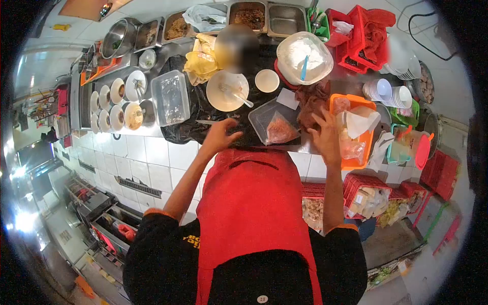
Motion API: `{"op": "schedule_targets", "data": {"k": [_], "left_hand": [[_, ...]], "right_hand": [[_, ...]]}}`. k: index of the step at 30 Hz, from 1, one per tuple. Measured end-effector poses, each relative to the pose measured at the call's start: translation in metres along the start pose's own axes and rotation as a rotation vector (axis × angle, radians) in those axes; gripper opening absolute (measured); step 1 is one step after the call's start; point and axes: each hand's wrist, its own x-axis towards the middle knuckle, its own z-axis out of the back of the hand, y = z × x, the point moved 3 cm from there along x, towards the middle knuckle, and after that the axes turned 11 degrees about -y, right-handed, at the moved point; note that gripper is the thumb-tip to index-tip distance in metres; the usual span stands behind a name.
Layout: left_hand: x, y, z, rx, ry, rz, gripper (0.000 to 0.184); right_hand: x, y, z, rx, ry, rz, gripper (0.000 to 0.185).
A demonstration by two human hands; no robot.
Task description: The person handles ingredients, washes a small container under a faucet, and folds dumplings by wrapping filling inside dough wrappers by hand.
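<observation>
My left hand (221, 136) is at the counter's front edge, thumb and fingers apart, with nothing visible in it. Close to its fingertips lies a thin, pale, blade-like strip (205, 122) on black plastic sheeting (175, 129). My right hand (325, 134) is spread between a crumpled brown cloth (311, 99) and an orange basket (363, 162) holding wrapped food; whether its fingertips touch the cloth I cannot tell. Between my hands, a clear plastic lid or tray (259, 114) carries a bag of pinkish food (281, 130). Beyond is a white bowl (216, 96) with a fork in it.
Small bowls (117, 118) stand in rows at left, beside a clear plastic container (170, 96). A tub of white food (305, 58) with a blue-handled utensil sits at the back. Metal trays (247, 17) line the rear; red baskets (363, 48) and stacked cups (378, 90) stand right.
</observation>
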Motion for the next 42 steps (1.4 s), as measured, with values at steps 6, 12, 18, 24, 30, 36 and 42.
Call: {"op": "schedule_targets", "data": {"k": [6,12,18,24,30,36,42], "left_hand": [[-0.017,0.034,0.033,0.108,-0.273,0.155,0.05],[-0.024,0.02,0.041,0.24,-0.387,-0.103,0.046],[-0.036,0.049,0.055,-0.016,-0.293,-0.198,0.038],[-0.047,0.081,0.091,-0.159,-0.143,-0.028,0.03],[-0.037,0.104,0.166,-0.254,-0.107,-0.072,0.03],[0.021,0.145,0.218,-0.259,-0.156,-0.248,0.025],[0.08,0.141,0.24,-0.446,-0.132,-0.326,0.023]], "right_hand": [[-0.004,0.032,-0.027,0.317,0.339,-0.034,0.04],[-0.018,0.073,-0.067,0.528,0.447,0.116,0.039],[0.023,0.124,-0.105,0.562,0.695,0.016,0.034],[0.133,0.199,-0.188,0.579,0.29,0.157,0.025],[0.19,0.251,-0.276,0.284,-0.046,0.33,0.035],[0.192,0.251,-0.305,0.32,-0.086,0.148,0.034],[0.153,0.298,-0.251,0.208,0.034,0.001,0.025]]}}
